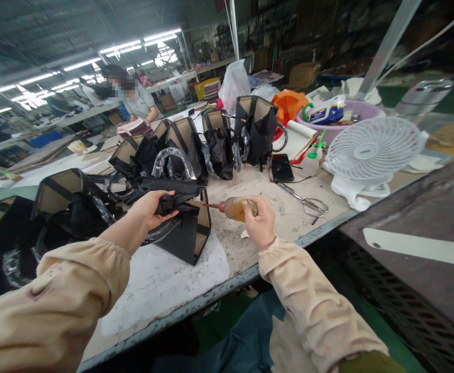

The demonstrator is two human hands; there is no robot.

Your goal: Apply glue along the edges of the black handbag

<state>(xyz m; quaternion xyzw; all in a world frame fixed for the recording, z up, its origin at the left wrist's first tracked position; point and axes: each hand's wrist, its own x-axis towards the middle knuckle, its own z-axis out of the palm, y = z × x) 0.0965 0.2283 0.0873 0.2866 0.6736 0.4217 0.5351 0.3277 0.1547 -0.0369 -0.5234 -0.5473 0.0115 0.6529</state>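
My right hand (261, 220) is wrapped round a squeeze bottle (235, 209) of amber liquid, held on its side. Its thin red nozzle points left at a black handbag (182, 238) with a tan inside edge. My left hand (151, 210) grips the bag's loose black lining (176, 192), thumb above and fingers below. The nozzle tip lies close to the bag's edge; whether they touch I cannot tell. Plastic-wrapped handles show on another black bag (180, 137) just behind.
More black bags (61, 202) line the table's left and back. To the right are scissors (314, 206), a phone (281, 168), a small clear bottle (311, 161), a white fan (362, 150) and a purple basin (366, 110). A co-worker (139, 98) is across the table.
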